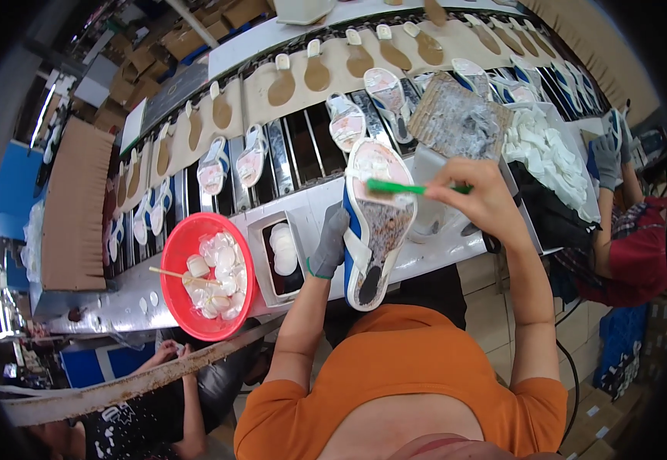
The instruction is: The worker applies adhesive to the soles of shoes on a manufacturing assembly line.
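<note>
Orange cloth of a shirt (418, 353) is seen nearest, filling the bottom of the frame. Across the upper half, a conveyor (273, 157) is stretched; along its far side a beige cloth (255, 103) is laid, on which brown insoles (279, 88) are set in a row. White-and-blue sandals (253, 165) are placed along the nearer side. Below it, a pale tabletop (295, 201) is shown, running from lower left toward the right. At the right edge a co-worker in a red sleeve (640, 245) is seen, by whose gloved hands a sandal is held. At the lower left, a second co-worker in a dark spotted shirt (130, 418) is seen.

Left of centre, a red bowl (171, 268) is filled with white lumps and plastic; a thin stick is rested in it. In the centre, one large sandal (379, 222) is held tilted, its patchy pink and grey footbed turned upward. Right of it, a smeared brown board (456, 119) and a heap of white cloth (544, 153) are found. By the gloved left hand (329, 239) this sandal is gripped at its left side, some fingers being hidden. By the bare right hand (477, 195), fingers closed, a green brush (402, 188) is held over the footbed.
</note>
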Demonstrator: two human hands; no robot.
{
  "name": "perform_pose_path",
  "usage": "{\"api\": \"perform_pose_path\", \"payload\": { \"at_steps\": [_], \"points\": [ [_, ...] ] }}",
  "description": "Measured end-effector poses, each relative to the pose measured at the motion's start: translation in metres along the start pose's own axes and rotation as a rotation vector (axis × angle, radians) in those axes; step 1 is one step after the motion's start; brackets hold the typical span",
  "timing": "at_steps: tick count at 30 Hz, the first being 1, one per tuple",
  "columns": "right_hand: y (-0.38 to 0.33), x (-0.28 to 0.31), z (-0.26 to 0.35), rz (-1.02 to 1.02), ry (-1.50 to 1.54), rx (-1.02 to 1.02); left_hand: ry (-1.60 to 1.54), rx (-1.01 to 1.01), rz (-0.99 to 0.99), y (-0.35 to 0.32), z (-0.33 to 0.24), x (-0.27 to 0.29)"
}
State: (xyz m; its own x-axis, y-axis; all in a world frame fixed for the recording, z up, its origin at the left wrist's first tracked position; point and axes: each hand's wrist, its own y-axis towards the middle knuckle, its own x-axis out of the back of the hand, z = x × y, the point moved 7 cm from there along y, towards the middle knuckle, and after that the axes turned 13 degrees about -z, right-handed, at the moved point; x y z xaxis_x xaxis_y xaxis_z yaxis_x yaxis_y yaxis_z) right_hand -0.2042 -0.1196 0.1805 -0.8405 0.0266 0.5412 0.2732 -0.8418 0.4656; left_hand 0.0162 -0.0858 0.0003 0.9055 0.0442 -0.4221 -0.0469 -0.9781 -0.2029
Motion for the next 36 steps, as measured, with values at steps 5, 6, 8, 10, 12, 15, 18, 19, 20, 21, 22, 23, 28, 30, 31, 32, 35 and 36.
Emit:
{"api": "perform_pose_path", "payload": {
  "at_steps": [5,6,8,10,12,15,18,19,20,21,22,23,28,30,31,32,35,36],
  "points": [
    [0.013,0.001,-0.012,-0.242,-0.093,0.066,0.127,-0.087,0.014,-0.005,-0.002,0.007],
    [0.009,0.0,-0.01,-0.223,-0.06,0.104,0.294,-0.135,-0.031,-0.003,0.0,0.014],
    [-0.008,0.004,-0.014,-0.134,0.05,0.059,0.13,-0.138,-0.185,0.001,0.008,0.032],
    [-0.023,0.023,-0.029,-0.009,0.17,-0.058,-0.114,-0.08,-0.333,0.008,0.023,0.051],
    [-0.035,0.058,-0.05,-0.057,0.313,-0.182,-0.134,-0.101,-0.41,0.015,0.027,0.066],
    [-0.048,0.137,-0.098,-0.437,0.098,-0.311,-0.269,-0.177,-0.339,0.016,0.024,0.07],
    [-0.049,0.188,-0.165,-0.555,-0.371,-0.563,-0.164,-0.117,-0.382,0.009,0.021,0.067],
    [-0.05,0.196,-0.19,-0.535,-0.546,-0.696,-0.089,-0.121,-0.387,0.008,0.017,0.062],
    [-0.046,0.194,-0.21,-0.518,-0.63,-0.707,0.067,-0.133,-0.426,0.003,0.013,0.058],
    [-0.041,0.189,-0.228,-0.501,-0.715,-0.715,0.135,-0.175,-0.393,0.0,0.007,0.048],
    [-0.037,0.185,-0.244,-0.484,-0.798,-0.722,0.259,-0.217,-0.422,-0.004,0.002,0.041],
    [-0.035,0.178,-0.261,-0.39,-0.824,-0.747,0.358,-0.279,-0.431,-0.008,-0.004,0.033],
    [-0.031,0.17,-0.291,-0.309,-0.731,-0.733,0.639,-0.301,-0.417,-0.021,-0.009,0.015],
    [-0.031,0.179,-0.28,-0.363,-0.693,-0.645,0.615,-0.236,-0.369,-0.019,0.0,0.016],
    [-0.031,0.183,-0.274,-0.402,-0.652,-0.625,0.623,-0.217,-0.355,-0.018,0.003,0.017],
    [-0.031,0.188,-0.268,-0.44,-0.617,-0.606,0.635,-0.226,-0.351,-0.015,0.005,0.017],
    [-0.028,0.196,-0.254,-0.489,-0.512,-0.538,0.841,-0.309,-0.358,-0.012,0.005,0.015],
    [-0.026,0.198,-0.252,-0.503,-0.442,-0.528,0.844,-0.289,-0.365,-0.01,0.007,0.015]
  ]
}}
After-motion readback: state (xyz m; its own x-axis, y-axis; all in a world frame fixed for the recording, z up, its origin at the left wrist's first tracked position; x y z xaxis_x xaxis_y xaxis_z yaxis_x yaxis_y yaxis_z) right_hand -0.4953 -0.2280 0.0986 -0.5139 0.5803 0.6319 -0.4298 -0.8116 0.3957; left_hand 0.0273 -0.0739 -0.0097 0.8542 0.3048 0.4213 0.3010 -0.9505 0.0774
